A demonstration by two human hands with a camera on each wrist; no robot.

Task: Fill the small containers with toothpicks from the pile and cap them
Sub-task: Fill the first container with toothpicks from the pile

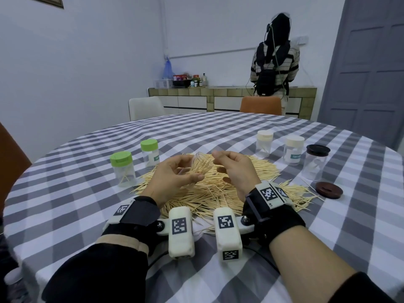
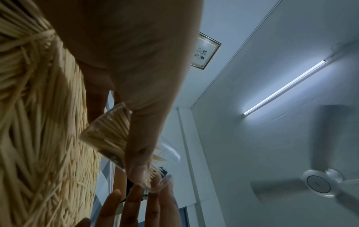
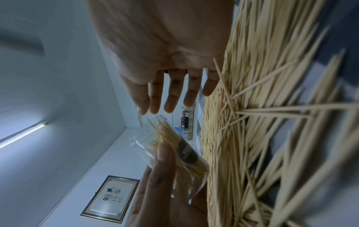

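Note:
My left hand (image 1: 190, 169) grips a clear small container (image 1: 202, 164), tilted with its mouth up and to the right, over the toothpick pile (image 1: 218, 193). The container (image 3: 174, 147) holds a thick bunch of toothpicks and has no cap; my left thumb (image 2: 139, 153) presses on its side. Just right of the mouth hovers my right hand (image 1: 219, 162), its fingers (image 3: 170, 98) loose, straight and holding nothing. A brown cap (image 1: 329, 190) lies on the cloth at the right.
Two green-capped containers (image 1: 122, 168) (image 1: 150, 153) stand left of the pile. Two white-capped ones (image 1: 264, 143) (image 1: 293, 149) and a dark-capped one (image 1: 314, 162) stand to the right. Chairs and a person with their back turned are beyond the checked round table (image 1: 218, 132).

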